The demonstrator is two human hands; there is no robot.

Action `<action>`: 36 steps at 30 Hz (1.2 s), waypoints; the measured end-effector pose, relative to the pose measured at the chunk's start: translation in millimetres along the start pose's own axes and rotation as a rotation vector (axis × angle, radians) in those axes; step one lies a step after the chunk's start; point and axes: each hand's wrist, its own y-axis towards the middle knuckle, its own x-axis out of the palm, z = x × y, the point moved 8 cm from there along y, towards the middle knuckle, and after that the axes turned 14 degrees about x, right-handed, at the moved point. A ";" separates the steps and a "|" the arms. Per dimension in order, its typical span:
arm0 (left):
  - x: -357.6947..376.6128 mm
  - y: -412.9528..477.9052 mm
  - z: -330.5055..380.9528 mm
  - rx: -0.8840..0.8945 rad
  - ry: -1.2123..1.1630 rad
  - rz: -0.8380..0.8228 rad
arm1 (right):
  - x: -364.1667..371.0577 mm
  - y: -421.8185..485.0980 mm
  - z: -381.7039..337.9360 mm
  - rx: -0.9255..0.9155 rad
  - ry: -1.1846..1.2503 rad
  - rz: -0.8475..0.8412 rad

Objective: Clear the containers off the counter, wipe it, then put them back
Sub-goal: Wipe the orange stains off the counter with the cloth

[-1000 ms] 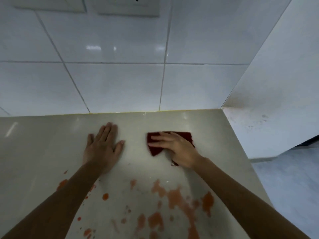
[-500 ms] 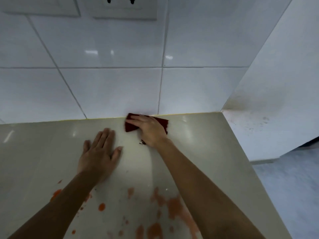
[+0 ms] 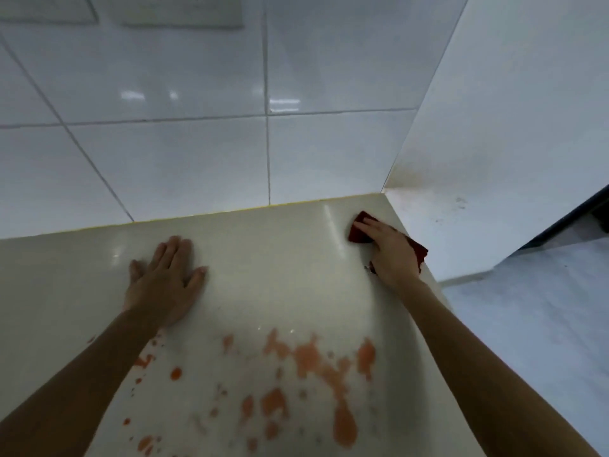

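Note:
The pale counter has no containers on it in this view. A dark red cloth lies at the counter's far right corner, close to the right edge. My right hand presses flat on the cloth and covers most of it. My left hand rests flat on the bare counter, fingers straight, left of centre. Orange stains spread over the near part of the counter, between my forearms.
White wall tiles rise behind the counter, with sockets at the top. A white side wall stands to the right. The counter's right edge drops to a grey floor.
My right hand has slid the cloth from the middle of the counter's back edge to the far right corner. My left hand has stayed flat in the same place.

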 end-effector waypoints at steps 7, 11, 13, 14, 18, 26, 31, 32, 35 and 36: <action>-0.8 -9.9 99.2 0.205 -0.081 0.016 | -25.9 -104.7 50.4 -0.128 -0.032 -0.084; 19.3 -11.6 147.5 0.337 -0.050 -0.064 | -27.0 -76.9 34.9 0.170 0.000 0.016; 20.2 -10.9 149.0 0.312 -0.037 -0.049 | -18.0 -86.3 15.7 0.141 -0.030 -0.001; 20.3 -11.5 148.7 0.306 -0.028 -0.052 | -12.3 -100.5 8.4 0.087 -0.060 -0.044; 18.1 -12.7 148.5 0.323 -0.024 -0.076 | -29.4 -162.3 26.2 0.033 -0.283 -0.092; 6.1 -27.2 135.5 0.353 -0.134 -0.040 | -15.9 -143.1 32.8 0.201 -0.144 0.002; -4.9 -107.1 56.3 0.099 -0.253 0.105 | -0.7 -190.9 10.9 -0.070 -0.144 -0.138; -6.1 -131.2 34.5 0.027 -0.253 0.125 | -3.4 -188.8 14.6 -0.058 -0.137 -0.130; -5.7 -208.5 -23.0 -0.184 -0.246 0.185 | -2.4 -166.2 9.1 0.094 -0.202 -0.082; -4.4 -233.7 -36.8 -0.243 -0.232 0.203 | 1.7 -161.5 -2.6 0.126 -0.215 -0.080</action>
